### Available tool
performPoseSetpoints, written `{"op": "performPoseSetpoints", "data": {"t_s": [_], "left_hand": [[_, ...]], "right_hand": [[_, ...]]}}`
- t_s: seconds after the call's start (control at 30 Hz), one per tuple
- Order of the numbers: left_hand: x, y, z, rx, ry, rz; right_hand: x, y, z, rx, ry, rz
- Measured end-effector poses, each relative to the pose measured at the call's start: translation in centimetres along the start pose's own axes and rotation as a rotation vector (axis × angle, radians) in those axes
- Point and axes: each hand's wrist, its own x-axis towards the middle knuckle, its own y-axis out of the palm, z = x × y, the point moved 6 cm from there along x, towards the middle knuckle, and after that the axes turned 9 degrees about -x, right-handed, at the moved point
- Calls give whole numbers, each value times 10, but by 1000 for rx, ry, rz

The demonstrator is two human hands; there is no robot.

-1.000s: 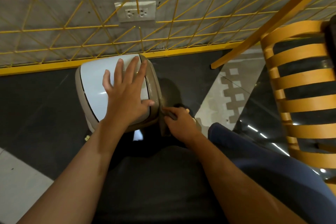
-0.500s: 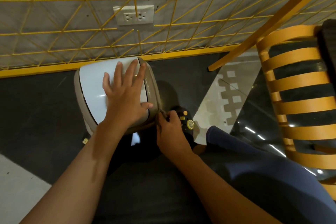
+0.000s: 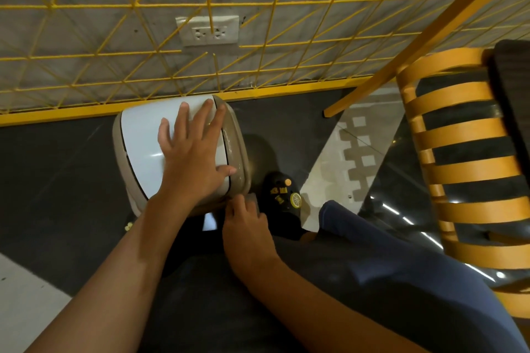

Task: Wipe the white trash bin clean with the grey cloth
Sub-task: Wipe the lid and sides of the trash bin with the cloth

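Note:
The white trash bin (image 3: 140,146) stands on the dark floor against the wall, its white lid ringed by a beige rim (image 3: 236,149). My left hand (image 3: 192,157) lies flat on the lid with the fingers spread, reaching onto the rim. My right hand (image 3: 246,226) is pressed against the bin's near side just under the rim, fingers curled. Only a small edge of the grey cloth (image 3: 250,197) shows above its fingertips; the rest is hidden under the hand.
A yellow wire grid (image 3: 86,37) covers the grey wall, with a double socket (image 3: 208,30) behind it. An orange slatted chair (image 3: 464,169) stands close on the right, and a slanted orange bar (image 3: 415,34) crosses above it. A black shoe (image 3: 282,198) rests beside the bin.
My right hand has slid left along the bin's near side, from beside the right rim to under the front. The left hand has stayed flat on the lid.

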Motion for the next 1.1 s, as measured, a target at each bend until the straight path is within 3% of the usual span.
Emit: {"op": "performPoseSetpoints", "data": {"t_s": [0.4, 0.5, 0.6, 0.77, 0.9, 1.1], "left_hand": [[-1, 1, -1, -49, -25, 4], [-1, 1, -1, -47, -30, 13], [-1, 1, -1, -52, -25, 7], [-1, 2, -1, -54, -27, 6], [-1, 0, -2, -64, -14, -22], [-1, 1, -2, -55, -14, -17]], "right_hand": [[0, -3, -13, -25, 66, -30], [-2, -10, -12, -14, 109, -212], [-1, -4, -9, -37, 76, -107], [-2, -9, -12, -8, 159, -212], [1, -2, -16, 50, 133, -51], [5, -10, -21, 57, 136, -78]]}}
